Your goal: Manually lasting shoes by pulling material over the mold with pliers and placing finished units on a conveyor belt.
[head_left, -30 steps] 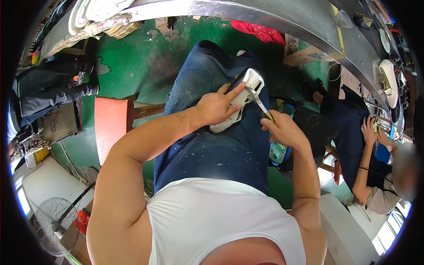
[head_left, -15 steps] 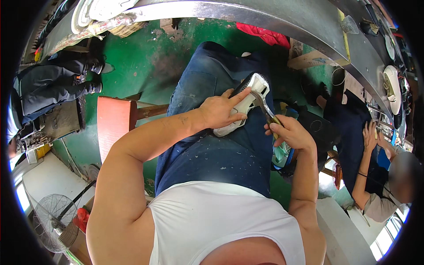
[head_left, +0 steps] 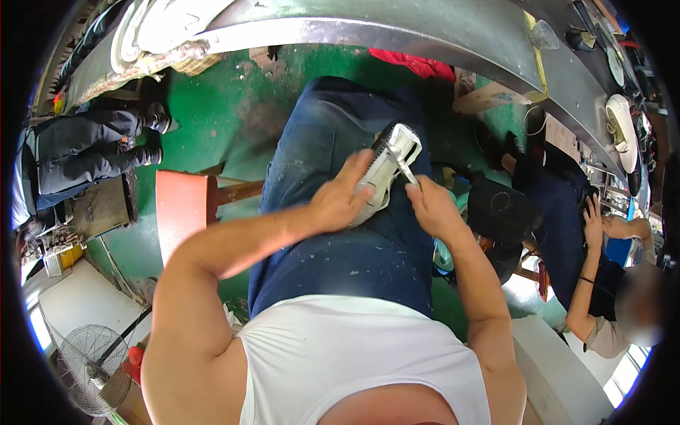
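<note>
A white shoe [head_left: 381,190] with a dark, toothed-looking edge lies across my lap on blue trousers [head_left: 304,159]. My left hand [head_left: 334,197] grips it from its left side, thumb and fingers on either side of the edge; motion blurs this hand a little. In my right hand [head_left: 433,207] is a pair of metal pliers [head_left: 404,168], held by the handles. Their head rests at the shoe's upper part, near the dark edge. Most of the handles are hidden in my palm.
A long metal-edged workbench [head_left: 397,32] curves across the far side. An orange-topped stool [head_left: 185,212] stands at left, a wire fan [head_left: 91,368] at lower left. Another person's hands [head_left: 593,223] are at work on the right, near a pale shoe [head_left: 622,134] on the bench.
My right hand and the pliers have moved up and left, the pliers' head shifting across the shoe toward its dark edge. My left hand has slid slightly down along the shoe.
</note>
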Demonstrator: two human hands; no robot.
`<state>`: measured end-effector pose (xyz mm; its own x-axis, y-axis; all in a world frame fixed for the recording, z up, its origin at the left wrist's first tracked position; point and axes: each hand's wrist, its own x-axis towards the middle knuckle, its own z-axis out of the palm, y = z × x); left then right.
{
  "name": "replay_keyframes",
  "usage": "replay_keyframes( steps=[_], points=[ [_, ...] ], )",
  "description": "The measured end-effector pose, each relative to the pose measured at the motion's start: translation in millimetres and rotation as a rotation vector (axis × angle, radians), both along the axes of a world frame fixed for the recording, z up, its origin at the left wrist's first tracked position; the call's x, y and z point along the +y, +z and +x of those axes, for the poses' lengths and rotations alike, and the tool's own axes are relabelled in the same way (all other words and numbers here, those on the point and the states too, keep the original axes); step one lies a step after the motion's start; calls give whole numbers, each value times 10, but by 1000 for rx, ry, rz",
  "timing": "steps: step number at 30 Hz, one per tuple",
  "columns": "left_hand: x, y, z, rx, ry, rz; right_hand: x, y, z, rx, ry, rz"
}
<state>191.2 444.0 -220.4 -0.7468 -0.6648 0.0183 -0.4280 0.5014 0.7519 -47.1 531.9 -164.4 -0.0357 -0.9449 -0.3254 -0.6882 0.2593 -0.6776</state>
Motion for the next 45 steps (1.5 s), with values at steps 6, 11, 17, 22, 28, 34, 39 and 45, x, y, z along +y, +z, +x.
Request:
replay_keyframes(
  steps=[6,11,17,22,28,34,39,45],
  points=[
    [-125,566,-82,-436,-13,651,632,-617,-10,-650,-474,-110],
    [-530,1205,91,-264,-196,-58,832,-534,42,-901,-654,-129],
    [-859,1606,-396,405,-111,481,815,-530,32,-842,-666,-106],
    [-667,482,-564,-186,-254,419,681,-265,-65,-486,-488,-25],
    [-184,492,-142,-210,-22,145,569,423,-177,-366,-77,292],
    [-29,411,-165,-180,169,114,416,566,-150,-329,33,312],
    [53,489,-138,-22,290,178,298,705,-127,-275,69,388],
    [159,481,-241,90,76,-174,174,889,-249,-41,304,335]
  ],
)
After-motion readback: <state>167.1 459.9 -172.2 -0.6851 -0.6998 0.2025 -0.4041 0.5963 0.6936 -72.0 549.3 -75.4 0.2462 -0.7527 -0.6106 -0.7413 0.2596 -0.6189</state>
